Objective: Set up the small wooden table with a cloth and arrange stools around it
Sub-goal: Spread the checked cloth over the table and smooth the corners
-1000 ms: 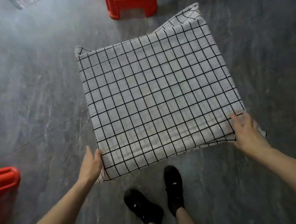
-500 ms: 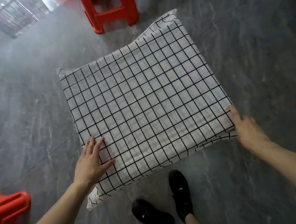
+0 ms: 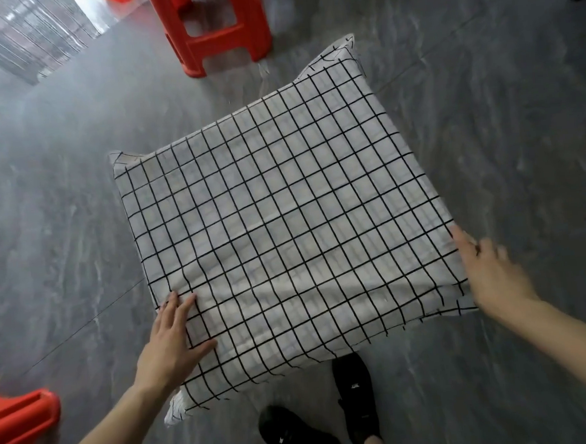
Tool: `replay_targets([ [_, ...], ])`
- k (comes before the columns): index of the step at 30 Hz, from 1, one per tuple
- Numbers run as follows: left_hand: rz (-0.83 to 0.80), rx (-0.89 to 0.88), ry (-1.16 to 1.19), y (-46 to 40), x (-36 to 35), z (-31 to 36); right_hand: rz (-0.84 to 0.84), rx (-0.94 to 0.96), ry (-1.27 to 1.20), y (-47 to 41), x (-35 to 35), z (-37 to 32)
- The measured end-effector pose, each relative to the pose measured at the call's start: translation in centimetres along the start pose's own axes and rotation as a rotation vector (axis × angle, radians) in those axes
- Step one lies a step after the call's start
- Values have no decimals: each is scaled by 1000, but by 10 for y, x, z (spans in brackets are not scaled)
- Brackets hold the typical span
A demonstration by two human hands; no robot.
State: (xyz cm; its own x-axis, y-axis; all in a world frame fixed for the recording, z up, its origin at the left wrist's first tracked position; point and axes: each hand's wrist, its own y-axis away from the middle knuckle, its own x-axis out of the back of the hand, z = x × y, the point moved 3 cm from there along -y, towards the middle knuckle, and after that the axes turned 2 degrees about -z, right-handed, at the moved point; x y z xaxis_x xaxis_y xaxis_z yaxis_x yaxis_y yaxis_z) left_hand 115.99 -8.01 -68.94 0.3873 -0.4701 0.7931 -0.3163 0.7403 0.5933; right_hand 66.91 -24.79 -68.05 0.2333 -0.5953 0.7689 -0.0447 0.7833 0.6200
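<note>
Left hand lies flat on the cloth at the table's near left corner, fingers straight and spread, thumb out to the right, palm pressing the fabric down and grasping nothing. Left of that hand, at the bottom left edge of the view, part of a red plastic stool stands on the grey marbled floor, well apart from the table.

White with a black grid, the cloth covers the whole top of the small table, so none of the wood shows. Its corners droop past the table's corners: one hangs below the near left corner beside the left wrist, one pokes out at the far left corner, and one sticks up at the far right corner. A soft fold runs across the fabric along the near edge, between the two hands.

Beyond the far edge, a second red stool stands upright on the floor, near the table but not touching it. Below the near edge, two black shoes rest on the floor, the right one partly under the hanging cloth.

Right hand rests on the near right corner, fingers extended over the cloth's edge; it is blurred, and I cannot tell whether it pinches the fabric or only presses it.
</note>
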Motion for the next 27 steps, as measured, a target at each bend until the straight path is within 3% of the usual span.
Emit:
replay_targets([
  [5,33,49,-102,-7,7,5,142,230,49,-15,38,-54],
  [9,76,62,-71,-29,26,33,160,361,-69,-29,68,-108],
  [14,89,-89,-12,-71,53,91,116,358,-94,-46,90,-155],
  [17,56,-162,-95,-108,70,119,87,343,-43,-57,98,-167],
  [22,-28,-147,-220,-179,114,158,100,315,3,-90,116,-173],
  [27,-49,-127,-264,-233,157,173,133,285,-108,-129,158,-198],
])
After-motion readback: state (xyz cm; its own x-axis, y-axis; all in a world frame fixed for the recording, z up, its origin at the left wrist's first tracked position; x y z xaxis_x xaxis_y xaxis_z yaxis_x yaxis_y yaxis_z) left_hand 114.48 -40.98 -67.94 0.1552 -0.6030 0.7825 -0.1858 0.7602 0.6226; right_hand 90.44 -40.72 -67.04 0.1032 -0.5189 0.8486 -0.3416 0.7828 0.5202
